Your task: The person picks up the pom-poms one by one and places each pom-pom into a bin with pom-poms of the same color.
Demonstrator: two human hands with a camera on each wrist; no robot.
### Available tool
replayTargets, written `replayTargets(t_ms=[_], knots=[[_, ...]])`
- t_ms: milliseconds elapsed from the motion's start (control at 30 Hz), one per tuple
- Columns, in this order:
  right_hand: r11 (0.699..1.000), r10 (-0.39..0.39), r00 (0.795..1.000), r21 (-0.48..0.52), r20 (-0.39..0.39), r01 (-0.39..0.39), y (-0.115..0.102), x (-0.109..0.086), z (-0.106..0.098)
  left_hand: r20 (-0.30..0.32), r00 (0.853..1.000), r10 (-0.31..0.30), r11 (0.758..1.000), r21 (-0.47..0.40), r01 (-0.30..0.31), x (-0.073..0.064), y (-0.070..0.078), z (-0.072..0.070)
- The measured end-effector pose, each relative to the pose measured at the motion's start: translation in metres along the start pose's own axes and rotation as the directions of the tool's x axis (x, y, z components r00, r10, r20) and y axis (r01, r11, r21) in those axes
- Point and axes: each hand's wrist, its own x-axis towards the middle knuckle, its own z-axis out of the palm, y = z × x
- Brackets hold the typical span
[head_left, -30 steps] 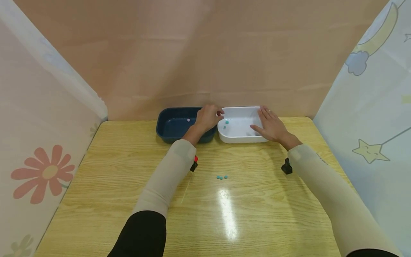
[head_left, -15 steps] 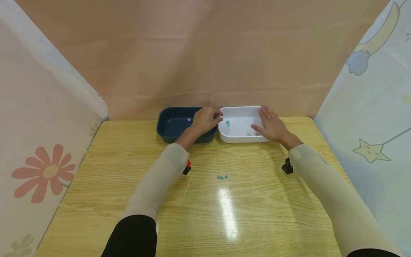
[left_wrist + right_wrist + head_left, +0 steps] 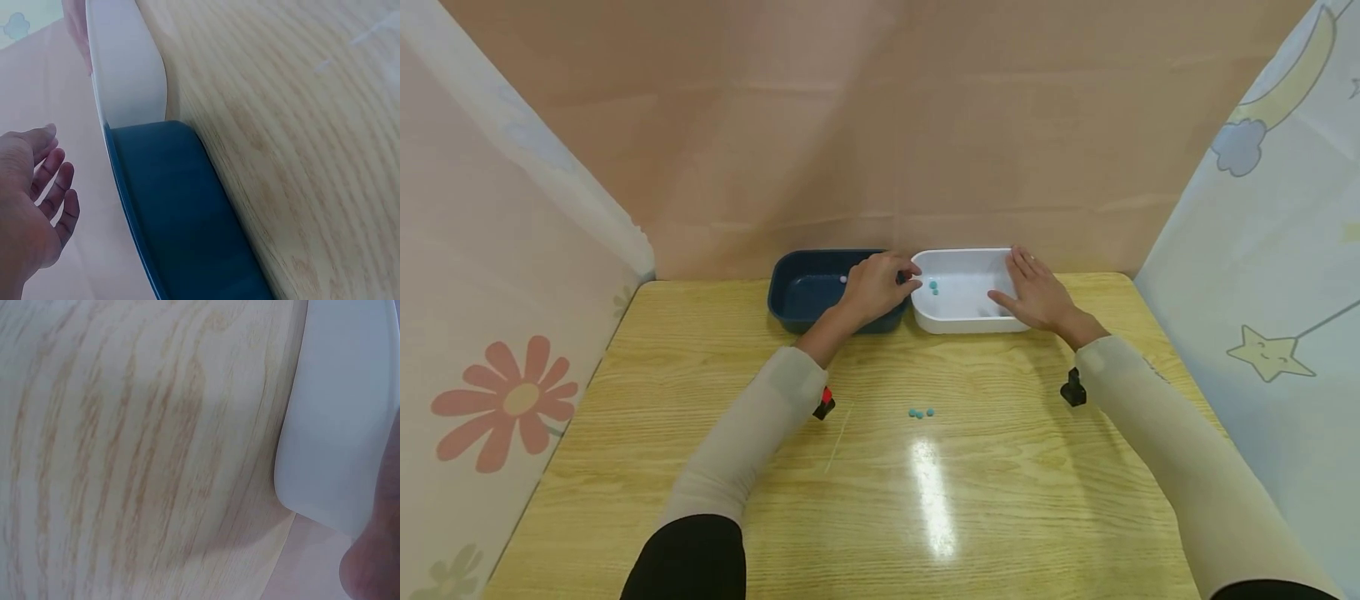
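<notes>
My left hand hovers over the right end of a dark blue tray, its thumb and fingertips near the rim of the white tray. In the left wrist view that hand has loosely bent fingers, and nothing shows between them. My right hand rests with straight fingers on the right end of the white tray. Two small teal beads lie in the white tray's left part. A pale pinkish bead sits in the dark blue tray, partly beside my left hand.
Several teal beads lie on the wooden table in front of the trays. The two trays stand side by side against a brown backdrop. Printed side walls border the table, and a dark mount hangs below my right wrist.
My left forearm has swung to the left, while the hand has shifted only slightly left. Inside the white tray the lower teal bead has rolled a little. The right hand stays put.
</notes>
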Motion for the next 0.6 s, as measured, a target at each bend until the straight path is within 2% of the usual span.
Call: replayTargets(t_ms=[167,333,600], knots=[[1.0,0.007,1.0,0.019,0.009,-0.007,-0.002,0.0,-0.001,-0.006,0.998,0.059,0.998,-0.017,-0.059,-0.011,0.005,-0.001],[1.0,0.009,1.0,0.017,0.017,-0.009,-0.004,-0.001,-0.002,-0.001,0.996,0.088,0.995,-0.04,-0.088,-0.017,0.008,-0.001],[1.0,0.003,1.0,0.01,0.014,-0.004,-0.001,0.0,-0.002,0.026,0.995,0.092,0.992,-0.088,-0.09,-0.028,0.014,-0.003]])
